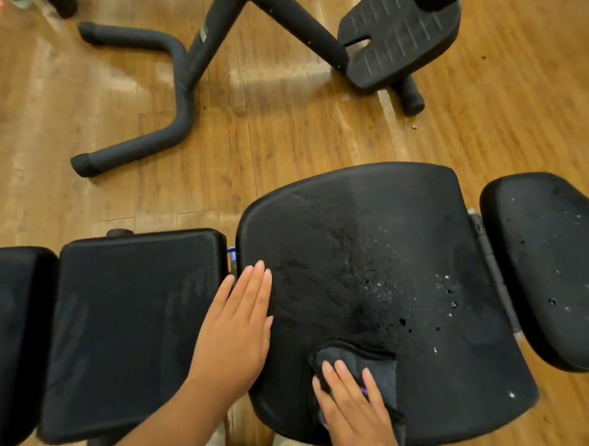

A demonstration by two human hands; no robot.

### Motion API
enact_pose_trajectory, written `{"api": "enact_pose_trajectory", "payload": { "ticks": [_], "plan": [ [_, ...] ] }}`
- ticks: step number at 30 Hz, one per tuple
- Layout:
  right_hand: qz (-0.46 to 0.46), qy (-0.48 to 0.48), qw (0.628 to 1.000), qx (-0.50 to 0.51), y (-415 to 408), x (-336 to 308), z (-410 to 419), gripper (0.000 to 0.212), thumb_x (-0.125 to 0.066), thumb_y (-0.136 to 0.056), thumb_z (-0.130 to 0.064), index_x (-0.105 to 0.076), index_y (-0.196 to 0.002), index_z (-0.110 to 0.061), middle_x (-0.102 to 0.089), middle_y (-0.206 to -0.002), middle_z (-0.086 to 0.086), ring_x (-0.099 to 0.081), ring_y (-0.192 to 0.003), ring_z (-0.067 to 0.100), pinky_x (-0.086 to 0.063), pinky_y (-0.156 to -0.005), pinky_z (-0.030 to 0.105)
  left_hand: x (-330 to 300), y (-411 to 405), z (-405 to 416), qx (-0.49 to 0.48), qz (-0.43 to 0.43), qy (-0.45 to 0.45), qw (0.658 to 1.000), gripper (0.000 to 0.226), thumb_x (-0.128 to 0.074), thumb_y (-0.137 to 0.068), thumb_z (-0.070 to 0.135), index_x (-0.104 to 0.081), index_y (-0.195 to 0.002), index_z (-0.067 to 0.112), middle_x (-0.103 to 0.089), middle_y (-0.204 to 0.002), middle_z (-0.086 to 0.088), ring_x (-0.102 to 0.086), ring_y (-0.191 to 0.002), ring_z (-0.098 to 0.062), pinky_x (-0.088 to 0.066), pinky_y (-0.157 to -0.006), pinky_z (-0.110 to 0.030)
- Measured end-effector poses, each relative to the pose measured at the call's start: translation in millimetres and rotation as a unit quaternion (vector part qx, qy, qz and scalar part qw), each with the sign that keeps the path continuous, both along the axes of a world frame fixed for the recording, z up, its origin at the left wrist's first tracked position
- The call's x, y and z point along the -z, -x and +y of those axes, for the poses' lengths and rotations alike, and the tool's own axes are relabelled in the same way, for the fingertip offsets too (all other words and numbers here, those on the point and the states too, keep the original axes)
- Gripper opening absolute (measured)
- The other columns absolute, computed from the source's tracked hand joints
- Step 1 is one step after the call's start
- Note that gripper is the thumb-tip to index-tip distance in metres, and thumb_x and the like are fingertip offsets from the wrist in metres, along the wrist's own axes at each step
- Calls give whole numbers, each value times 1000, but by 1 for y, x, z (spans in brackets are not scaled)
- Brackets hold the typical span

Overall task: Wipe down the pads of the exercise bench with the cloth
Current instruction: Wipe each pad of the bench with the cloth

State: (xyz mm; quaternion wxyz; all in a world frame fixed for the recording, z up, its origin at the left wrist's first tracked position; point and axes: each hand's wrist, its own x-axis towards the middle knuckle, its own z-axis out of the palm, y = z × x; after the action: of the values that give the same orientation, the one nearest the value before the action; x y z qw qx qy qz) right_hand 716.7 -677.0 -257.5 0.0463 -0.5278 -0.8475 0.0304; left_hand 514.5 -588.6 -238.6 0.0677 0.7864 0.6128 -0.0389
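While the right hand [355,407] presses the dark cloth [379,368] flat-fingered onto the near edge of the big middle pad [371,218], its droplets lie just far and right. Sweep that way in overlapping strokes, left hand [237,328] flat, bracing the pad's left edge.

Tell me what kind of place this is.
Probably a home gym or workout room: a padded exercise bench, a black tubular equipment frame with a ribbed foot plate, all on a wood floor.
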Motion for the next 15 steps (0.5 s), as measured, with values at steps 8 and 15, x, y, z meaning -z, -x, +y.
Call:
{"api": "enact_pose_trajectory", "payload": {
  "ticks": [8, 15],
  "plan": [
    [47, 20, 997, 56, 23, -12, 106, 51, -33, -81, -14, -44, -131, -12, -43, -139, 6, -29, -134, 21, -15, -109, 45, 3, -1, 1, -16, -13, 2, 1000, 58, -22, -97, 33, -34, -141, -3, -32, -149, -20, -27, -140, -29, -19, -112, -43],
    [52, 9, 994, 97, 39, -10, 236, 46, -63, -82, -4, -53, -128, -8, -49, -137, 11, -38, -132, 28, -21, -109, 56, 2, 0, 2, -14, -28, 2, 1000, 59, -31, -92, 32, -36, -141, -2, -33, -149, -18, -31, -139, -29, -21, -111, -43]
  ]
}}
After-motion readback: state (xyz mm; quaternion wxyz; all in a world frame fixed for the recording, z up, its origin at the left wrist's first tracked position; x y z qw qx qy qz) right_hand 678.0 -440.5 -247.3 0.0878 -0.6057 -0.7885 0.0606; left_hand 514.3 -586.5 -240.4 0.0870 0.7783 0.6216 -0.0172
